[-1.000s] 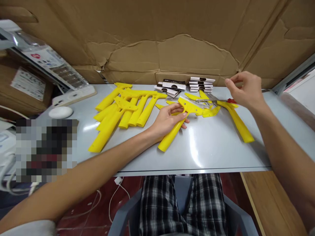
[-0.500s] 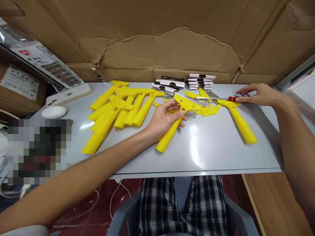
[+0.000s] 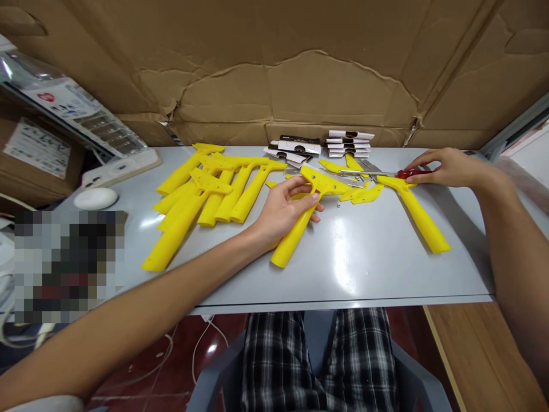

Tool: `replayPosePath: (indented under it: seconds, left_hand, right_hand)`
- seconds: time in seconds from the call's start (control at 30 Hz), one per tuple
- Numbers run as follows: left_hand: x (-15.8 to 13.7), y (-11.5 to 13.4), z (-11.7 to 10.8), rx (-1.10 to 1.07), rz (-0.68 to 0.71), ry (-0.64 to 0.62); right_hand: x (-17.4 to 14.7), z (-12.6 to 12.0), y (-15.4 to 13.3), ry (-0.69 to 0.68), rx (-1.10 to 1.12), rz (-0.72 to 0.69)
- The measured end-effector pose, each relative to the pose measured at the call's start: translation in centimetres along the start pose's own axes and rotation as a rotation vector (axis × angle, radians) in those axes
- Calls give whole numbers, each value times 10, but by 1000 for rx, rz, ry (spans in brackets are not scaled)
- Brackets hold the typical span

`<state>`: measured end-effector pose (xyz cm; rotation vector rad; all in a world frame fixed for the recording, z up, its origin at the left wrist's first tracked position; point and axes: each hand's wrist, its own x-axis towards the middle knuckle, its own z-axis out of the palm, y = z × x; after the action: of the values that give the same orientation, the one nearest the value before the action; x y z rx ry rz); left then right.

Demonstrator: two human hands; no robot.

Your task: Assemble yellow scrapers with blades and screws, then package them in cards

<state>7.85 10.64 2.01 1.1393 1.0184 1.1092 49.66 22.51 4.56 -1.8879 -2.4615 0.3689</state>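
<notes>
Nearest on my feed, legs in plaid (image 3: pixel 274 360) sit below the edge of the grey surface (image 3: pixel 377 260). Above that edge I have the yellow scraper (image 3: pixel 290 241), tilted, my left hand (image 3: pixel 281 212) wrapped around its neck. Well to the scraper's right lies a lone yellow handle (image 3: pixel 422 220); to its left, a pile of yellow handles (image 3: pixel 217 197). Just right of its head — a small metal piece (image 3: pixel 338 205), then loose yellow plates (image 3: pixel 368 194). Farther right, my right hand (image 3: pixel 457 167) grips the red end of a screwdriver (image 3: pixel 412 173), shaft pointing toward the scraper. Behind the scraper — packets (image 3: pixel 349 144), then cardboard (image 3: pixel 300 91).
</notes>
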Motion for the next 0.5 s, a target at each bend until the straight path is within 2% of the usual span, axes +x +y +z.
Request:
replayPosePath:
  seconds: [0.2, 0.5]
  left_hand:
    - [0, 0, 0, 28, 11, 0]
    - [0, -1, -1, 30, 16, -13]
  right_hand:
    - [2, 2, 1, 21, -18, 17]
    - [1, 5, -2, 84, 15, -50]
